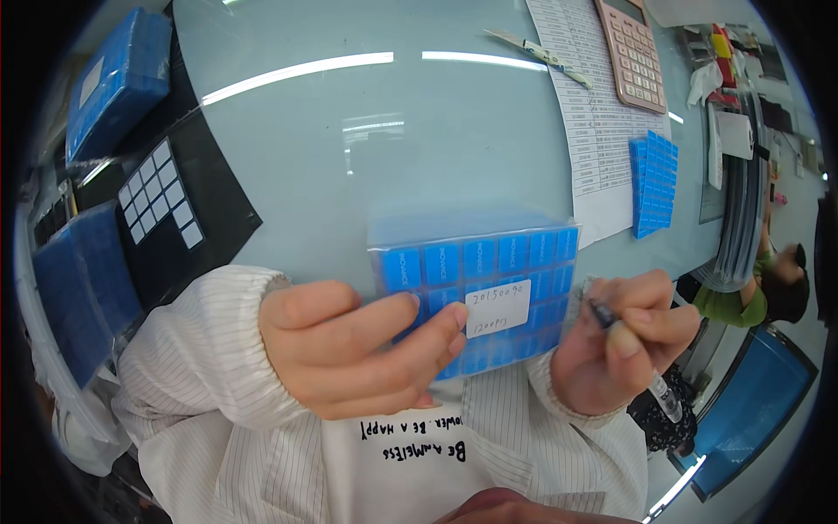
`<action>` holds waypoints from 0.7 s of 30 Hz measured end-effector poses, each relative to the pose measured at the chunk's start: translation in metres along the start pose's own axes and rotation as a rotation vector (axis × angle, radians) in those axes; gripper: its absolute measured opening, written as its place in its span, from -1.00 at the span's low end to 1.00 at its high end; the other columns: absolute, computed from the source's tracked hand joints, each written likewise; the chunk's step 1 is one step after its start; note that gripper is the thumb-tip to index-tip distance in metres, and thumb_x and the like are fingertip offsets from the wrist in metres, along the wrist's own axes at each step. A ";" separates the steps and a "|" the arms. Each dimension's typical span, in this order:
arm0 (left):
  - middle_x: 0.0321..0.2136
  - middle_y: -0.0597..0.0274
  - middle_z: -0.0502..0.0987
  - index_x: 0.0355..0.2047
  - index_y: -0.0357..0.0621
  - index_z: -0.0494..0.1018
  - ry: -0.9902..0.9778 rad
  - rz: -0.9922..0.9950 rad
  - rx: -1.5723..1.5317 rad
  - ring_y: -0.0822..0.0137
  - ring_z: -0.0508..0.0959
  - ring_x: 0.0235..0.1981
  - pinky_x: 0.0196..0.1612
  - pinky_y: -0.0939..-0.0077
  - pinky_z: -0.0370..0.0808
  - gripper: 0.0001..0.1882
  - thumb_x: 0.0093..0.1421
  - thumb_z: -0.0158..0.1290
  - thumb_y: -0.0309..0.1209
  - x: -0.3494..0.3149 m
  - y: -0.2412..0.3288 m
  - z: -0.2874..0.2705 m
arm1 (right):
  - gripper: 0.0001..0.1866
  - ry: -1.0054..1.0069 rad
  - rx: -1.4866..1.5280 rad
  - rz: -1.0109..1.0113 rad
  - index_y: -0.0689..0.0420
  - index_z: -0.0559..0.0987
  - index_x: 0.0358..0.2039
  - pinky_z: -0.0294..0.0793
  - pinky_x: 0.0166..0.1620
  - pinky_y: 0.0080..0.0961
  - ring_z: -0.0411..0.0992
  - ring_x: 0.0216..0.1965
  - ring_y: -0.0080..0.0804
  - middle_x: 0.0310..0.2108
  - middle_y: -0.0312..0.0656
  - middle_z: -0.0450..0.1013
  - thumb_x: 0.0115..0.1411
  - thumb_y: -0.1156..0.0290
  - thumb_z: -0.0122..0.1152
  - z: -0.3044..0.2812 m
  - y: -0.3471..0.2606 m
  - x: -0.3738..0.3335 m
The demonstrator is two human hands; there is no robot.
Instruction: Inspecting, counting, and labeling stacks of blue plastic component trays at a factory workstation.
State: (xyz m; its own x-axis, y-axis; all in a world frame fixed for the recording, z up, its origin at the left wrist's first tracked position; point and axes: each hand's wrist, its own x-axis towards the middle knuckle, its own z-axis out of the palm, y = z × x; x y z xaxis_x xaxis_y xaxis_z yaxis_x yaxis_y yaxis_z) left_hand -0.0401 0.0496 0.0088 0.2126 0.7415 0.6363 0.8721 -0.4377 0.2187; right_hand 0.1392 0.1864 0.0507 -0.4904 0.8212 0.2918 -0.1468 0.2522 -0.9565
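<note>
**Labelled pack in one hand, pen in the other**

My left hand [358, 345] is closed on the clear plastic pack of small blue square pieces [476, 293] — thumb across the front, fingers behind its lower left corner — holding it up over the table edge, face toward me. My right hand [624, 341] is clenched around a dark-tipped pen with a clear barrel [633, 358], its tip just beside the pack's right edge, apart from the label.

The white rectangular sticker [497, 307] on the front of the pack already carries handwriting on two lines, so I judge the marking of this pack as done or nearly so; whether more is to be written I cannot tell. A second fan of blue square pieces [653, 183] lies unlabelled further out on the pale glass-topped table [367, 157], on the edge of a printed white paper list [594, 105] — that one looks to be left.

Beyond it sit a pink calculator [633, 52] and a slim white pen [537, 54]. To my left are blue bundles in clear wrap [118, 83] and a black tray with white squares [161, 192].
</note>
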 end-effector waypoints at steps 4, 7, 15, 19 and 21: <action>-0.27 0.30 0.58 -0.33 -0.09 0.56 -0.062 -0.029 -0.071 0.37 0.49 -0.35 -0.33 0.54 0.21 -0.68 0.16 -0.01 -0.12 0.010 -0.004 -0.014 | -0.89 0.080 -0.035 -0.129 0.18 0.37 -0.37 0.21 -0.48 -0.68 0.15 -0.55 -0.58 -0.46 -0.20 0.23 0.05 0.56 0.05 -0.028 0.003 0.014; -0.32 0.27 0.58 -0.30 -0.12 0.56 0.034 -0.120 -0.061 0.33 0.50 -0.40 -0.29 0.49 0.26 -0.64 0.11 0.00 -0.10 0.022 0.005 -0.013 | -0.89 0.143 -0.042 -0.144 0.23 0.41 -0.34 0.22 -0.48 -0.73 0.18 -0.54 -0.59 -0.42 -0.22 0.27 0.07 0.60 0.03 -0.044 0.015 0.019; -0.03 -0.08 0.38 0.21 -0.23 0.14 -0.343 -0.485 0.104 0.04 0.41 -0.08 -0.04 0.18 0.34 -0.02 -0.19 0.29 -0.08 0.066 0.032 -0.036 | -0.91 0.130 -0.047 0.020 0.15 0.45 -0.37 0.21 -0.50 -0.85 0.24 -0.56 -0.73 -0.50 -0.39 0.34 0.08 0.60 0.10 -0.046 0.056 0.015; -0.08 -0.11 0.37 0.26 -0.27 -0.04 -0.532 -0.464 0.099 0.02 0.40 -0.06 -0.04 0.24 0.37 0.10 -0.18 0.34 -0.15 0.082 0.039 -0.033 | -0.92 0.151 -0.012 0.040 0.12 0.46 -0.37 0.21 -0.50 -0.86 0.24 -0.54 -0.76 -0.48 -0.41 0.35 0.09 0.57 0.11 -0.051 0.055 0.010; -0.02 -0.10 0.34 0.29 -0.24 -0.11 -0.811 -0.552 -0.044 0.02 0.34 0.04 0.07 0.21 0.34 0.09 -0.09 0.32 -0.10 0.095 0.045 -0.041 | -0.92 0.136 0.042 0.038 0.12 0.45 -0.38 0.20 -0.49 -0.87 0.23 -0.54 -0.76 -0.48 -0.40 0.34 0.09 0.58 0.10 -0.050 0.055 0.008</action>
State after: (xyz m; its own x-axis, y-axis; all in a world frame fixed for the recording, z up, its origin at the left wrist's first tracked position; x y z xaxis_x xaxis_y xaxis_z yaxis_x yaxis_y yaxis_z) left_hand 0.0016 0.0796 0.1098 0.0329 0.9647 -0.2614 0.9261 0.0690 0.3709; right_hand 0.1701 0.2329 0.0009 -0.3756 0.8924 0.2502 -0.1677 0.2001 -0.9653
